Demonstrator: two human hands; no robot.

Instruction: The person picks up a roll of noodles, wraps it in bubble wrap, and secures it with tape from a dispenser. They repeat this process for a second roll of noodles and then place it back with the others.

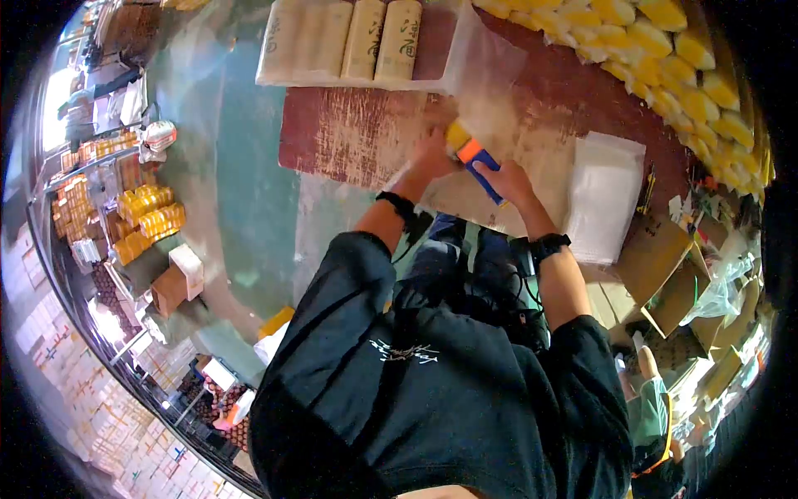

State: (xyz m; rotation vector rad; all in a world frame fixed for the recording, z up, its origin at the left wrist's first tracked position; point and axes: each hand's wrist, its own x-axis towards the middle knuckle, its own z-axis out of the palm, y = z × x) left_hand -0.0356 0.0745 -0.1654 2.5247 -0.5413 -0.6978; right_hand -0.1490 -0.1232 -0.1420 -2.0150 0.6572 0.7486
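My left hand (432,155) and my right hand (504,180) meet over a worn red-brown table (349,133). Between them is a long packet (471,155) with a yellow end, an orange middle and a blue end. My right hand grips the blue end. My left hand rests at the yellow end, where a clear plastic bag (490,75) lies crumpled; whether it holds the bag or the packet I cannot tell. Both wrists wear dark bands.
A stack of white bags (605,195) lies right of my hands. Cream rolls in a clear wrap (366,37) sit at the far edge. Yellow packets (665,50) pile up at the top right. Cardboard boxes (665,283) and another person (652,403) are at right; shelves with yellow jars (150,218) are at left.
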